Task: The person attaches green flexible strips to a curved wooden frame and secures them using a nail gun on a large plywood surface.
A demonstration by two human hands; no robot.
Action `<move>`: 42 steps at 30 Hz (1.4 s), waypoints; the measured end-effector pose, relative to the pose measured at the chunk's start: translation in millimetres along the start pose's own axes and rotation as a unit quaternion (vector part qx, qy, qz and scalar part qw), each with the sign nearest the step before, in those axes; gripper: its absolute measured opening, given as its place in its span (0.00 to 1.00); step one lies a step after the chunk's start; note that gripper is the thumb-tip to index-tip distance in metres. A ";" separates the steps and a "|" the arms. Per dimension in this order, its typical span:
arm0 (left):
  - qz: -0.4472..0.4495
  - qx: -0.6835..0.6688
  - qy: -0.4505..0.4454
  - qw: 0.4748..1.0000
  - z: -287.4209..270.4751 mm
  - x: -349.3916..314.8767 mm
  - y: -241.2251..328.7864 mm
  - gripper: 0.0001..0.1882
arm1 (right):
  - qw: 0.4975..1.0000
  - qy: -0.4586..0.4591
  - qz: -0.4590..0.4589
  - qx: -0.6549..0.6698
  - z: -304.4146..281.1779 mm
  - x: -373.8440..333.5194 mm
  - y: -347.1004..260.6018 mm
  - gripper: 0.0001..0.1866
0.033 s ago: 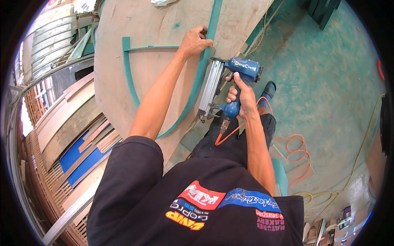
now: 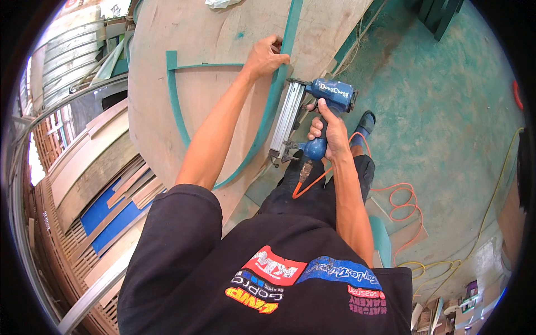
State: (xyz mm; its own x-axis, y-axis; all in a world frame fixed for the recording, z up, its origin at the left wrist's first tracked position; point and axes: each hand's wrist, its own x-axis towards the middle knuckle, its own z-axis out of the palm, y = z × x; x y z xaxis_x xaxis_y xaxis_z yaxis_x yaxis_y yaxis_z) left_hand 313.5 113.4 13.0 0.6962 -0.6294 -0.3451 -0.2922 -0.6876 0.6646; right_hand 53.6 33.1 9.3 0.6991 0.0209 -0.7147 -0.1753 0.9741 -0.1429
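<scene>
A curved frame of green-edged strips [image 2: 263, 129] lies on a pale plywood sheet [image 2: 215, 30], with a straight crosspiece [image 2: 207, 65] between its two sides. At the crosspiece's right end, my left hand [image 2: 267, 58] pinches the frame's right side, thumb against the strip and the other fingers curled, partly hidden. My right hand [image 2: 332, 134] is wrapped round the handle of a blue nail gun [image 2: 333, 90] with a silver magazine. The gun lies on its side, its nose close to the frame's outer edge just below my left thumb. Whether it touches, I cannot tell.
An orange air hose [image 2: 413, 207] runs from the gun's handle and coils on the green-stained floor [image 2: 441, 134]. Wood offcuts [image 2: 131, 187] and curved boards [image 2: 92, 162] are stacked at the left. A yellow hose [image 2: 491, 206] trails along the right. White crumpled material [image 2: 222, 3] sits on the plywood's far side.
</scene>
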 end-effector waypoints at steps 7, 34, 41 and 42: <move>-0.015 -0.008 0.028 0.999 10.5 -3.2 -4.4 0.28 | 1.000 0.018 -0.014 -0.006 8.7 -3.0 0.5 0.19; -0.008 0.009 0.045 0.999 17.1 -3.4 -0.3 0.29 | 0.987 0.052 -0.120 -0.096 -5.9 15.4 15.0 0.19; 0.000 0.011 0.081 0.997 19.0 -4.7 10.2 0.29 | 0.987 0.065 -0.108 -0.101 -1.5 13.7 13.6 0.18; 0.003 0.008 0.083 0.997 19.0 -3.9 5.4 0.30 | 0.986 0.067 -0.103 -0.112 -1.3 14.1 13.5 0.19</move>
State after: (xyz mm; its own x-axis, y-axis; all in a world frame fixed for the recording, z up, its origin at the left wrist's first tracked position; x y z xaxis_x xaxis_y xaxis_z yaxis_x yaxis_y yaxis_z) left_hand 296.7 105.2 5.3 0.7925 -0.5664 -0.2260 -0.3062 -0.6901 0.6558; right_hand 60.2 46.3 -3.6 0.6402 -0.2177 -0.7367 -0.1972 0.8803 -0.4315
